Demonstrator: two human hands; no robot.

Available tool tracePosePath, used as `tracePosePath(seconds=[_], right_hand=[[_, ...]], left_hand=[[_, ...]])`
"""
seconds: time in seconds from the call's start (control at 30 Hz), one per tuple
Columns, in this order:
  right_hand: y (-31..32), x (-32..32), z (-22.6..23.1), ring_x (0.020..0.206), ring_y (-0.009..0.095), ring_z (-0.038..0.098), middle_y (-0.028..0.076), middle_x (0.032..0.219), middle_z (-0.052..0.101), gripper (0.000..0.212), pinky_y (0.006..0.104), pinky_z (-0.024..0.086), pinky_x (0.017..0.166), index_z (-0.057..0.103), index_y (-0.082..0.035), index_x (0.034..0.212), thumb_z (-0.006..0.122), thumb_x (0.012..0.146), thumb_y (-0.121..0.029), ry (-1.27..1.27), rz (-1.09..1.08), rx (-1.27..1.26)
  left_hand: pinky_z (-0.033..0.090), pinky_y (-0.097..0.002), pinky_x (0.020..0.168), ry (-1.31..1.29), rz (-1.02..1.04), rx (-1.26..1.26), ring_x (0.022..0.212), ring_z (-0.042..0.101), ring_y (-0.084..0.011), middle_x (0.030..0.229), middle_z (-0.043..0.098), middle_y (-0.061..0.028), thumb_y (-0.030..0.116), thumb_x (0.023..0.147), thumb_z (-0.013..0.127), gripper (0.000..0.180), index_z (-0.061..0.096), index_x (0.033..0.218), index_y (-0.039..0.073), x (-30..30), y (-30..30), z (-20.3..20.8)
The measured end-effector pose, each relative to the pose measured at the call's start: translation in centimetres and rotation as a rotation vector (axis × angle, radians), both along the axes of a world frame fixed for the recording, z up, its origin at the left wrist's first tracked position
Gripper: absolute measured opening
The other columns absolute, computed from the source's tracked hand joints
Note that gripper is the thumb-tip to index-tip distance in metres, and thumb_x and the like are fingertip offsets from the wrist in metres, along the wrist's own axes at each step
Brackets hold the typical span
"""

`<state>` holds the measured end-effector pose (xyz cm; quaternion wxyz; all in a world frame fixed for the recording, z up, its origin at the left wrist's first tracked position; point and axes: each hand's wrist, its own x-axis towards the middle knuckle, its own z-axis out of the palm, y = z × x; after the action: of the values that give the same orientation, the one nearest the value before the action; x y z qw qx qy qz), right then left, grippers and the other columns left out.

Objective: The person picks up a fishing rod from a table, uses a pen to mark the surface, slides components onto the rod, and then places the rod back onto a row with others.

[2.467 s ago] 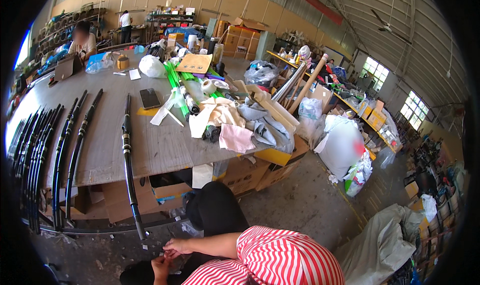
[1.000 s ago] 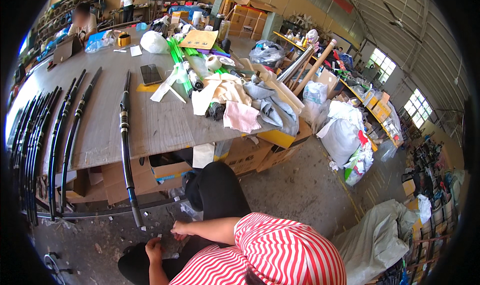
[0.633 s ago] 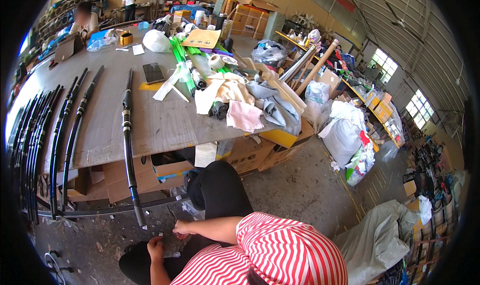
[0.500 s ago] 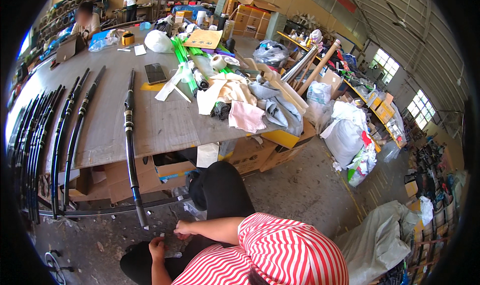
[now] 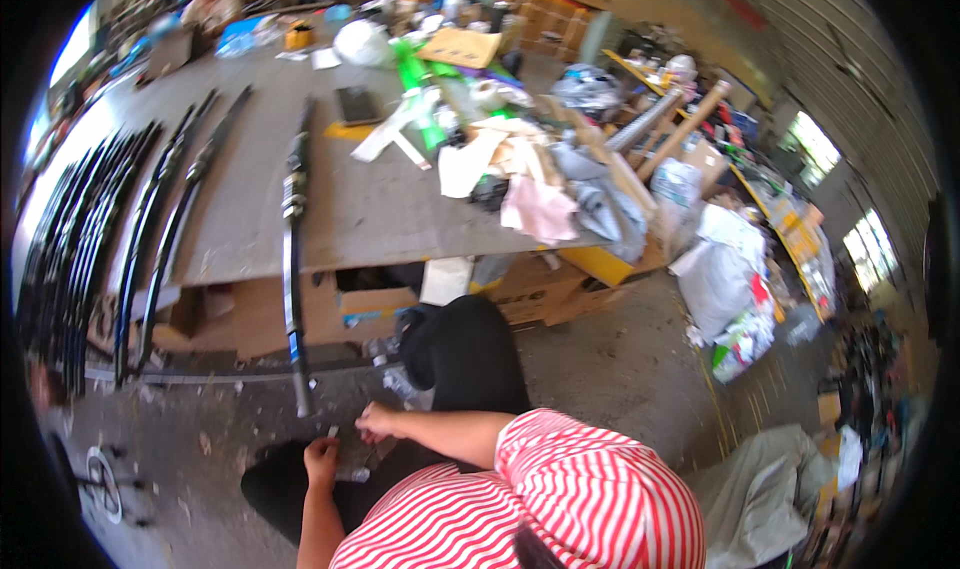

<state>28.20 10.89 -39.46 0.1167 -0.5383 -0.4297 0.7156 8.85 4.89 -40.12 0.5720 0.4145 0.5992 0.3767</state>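
Note:
My left hand [image 5: 321,459] is above my dark-trousered lap, fingers closed in a pinch. A tiny pale piece shows at its fingertips, too small to name. Close by on the right, my right hand [image 5: 376,423] is also closed; whatever its fingers hold, if anything, cannot be made out. The two hands are a little apart. Beyond them, a dark fishing rod [image 5: 292,229] lies on the table with its thick butt end jutting over the near edge towards my hands. A small clear plastic piece [image 5: 354,475] lies by my lap.
More fishing rods [image 5: 95,229] lie side by side at the table's left. The grey table [image 5: 240,219] also bears a phone [image 5: 357,105], cloth scraps [image 5: 540,207] and green sleeves [image 5: 415,74]. Cardboard boxes [image 5: 270,314] stand beneath. White sacks [image 5: 718,269] stand right; a person [image 5: 212,9] sits far left.
My view has swung, so the table and rods appear farther right and higher. My hands are slightly higher in the picture, both still closed. The image is more blurred.

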Motion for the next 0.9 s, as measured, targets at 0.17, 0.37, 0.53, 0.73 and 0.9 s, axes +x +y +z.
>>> tracePosePath(seconds=[0.17,0.37,0.53,0.73,0.9], right_hand=[[1.4,-0.1,6.2,0.055,0.014,0.060,0.008,0.067,0.061,0.029,0.0247,0.048,0.047,0.056,0.000,0.077,0.049,0.087,-0.026,0.176,-0.232,0.111],[2.8,-0.3,13.5,0.055,0.014,0.059,0.005,0.066,0.057,0.026,0.0246,0.048,0.051,0.053,-0.003,0.077,0.051,0.089,-0.026,0.302,-0.637,0.309],[3.4,-0.7,16.7,0.055,0.014,0.058,0.006,0.066,0.057,0.025,0.0238,0.048,0.054,0.053,-0.002,0.077,0.050,0.090,-0.023,0.428,-0.603,0.420],[3.6,-0.1,14.2,0.055,0.015,0.058,0.005,0.066,0.057,0.026,0.0239,0.048,0.053,0.053,-0.002,0.076,0.051,0.089,-0.024,0.373,-0.615,0.360],[4.4,-0.5,14.4,0.055,0.014,0.059,0.005,0.065,0.058,0.025,0.0236,0.049,0.053,0.054,-0.002,0.077,0.051,0.089,-0.024,0.413,-0.605,0.311]], left_hand=[[0.041,-0.0244,0.044,0.059,0.147,0.062,0.049,0.052,-0.0105,0.060,0.055,-0.0040,0.006,0.081,0.053,0.011,0.060,0.084,-0.002,0.3,0.1,3.4],[0.048,-0.0252,0.056,-0.169,0.285,0.204,0.058,0.054,-0.0101,0.068,0.055,-0.0023,0.018,0.089,0.051,0.021,0.057,0.094,-0.002,1.3,0.5,14.5],[0.049,-0.0266,0.067,-0.412,0.212,0.454,0.075,0.056,-0.0119,0.087,0.055,-0.0056,0.019,0.090,0.049,0.030,0.050,0.111,-0.002,2.7,-0.5,24.7],[0.043,-0.0337,0.085,-0.743,0.007,0.347,0.100,0.052,-0.0200,0.110,0.051,-0.0132,0.034,0.092,0.043,0.053,0.034,0.128,-0.003,5.1,1.7,29.8],[0.049,-0.0306,0.060,-0.830,-0.012,0.074,0.071,0.059,-0.0229,0.084,0.056,-0.0137,0.038,0.087,0.050,0.060,0.037,0.121,-0.010,5.3,1.6,31.1]])
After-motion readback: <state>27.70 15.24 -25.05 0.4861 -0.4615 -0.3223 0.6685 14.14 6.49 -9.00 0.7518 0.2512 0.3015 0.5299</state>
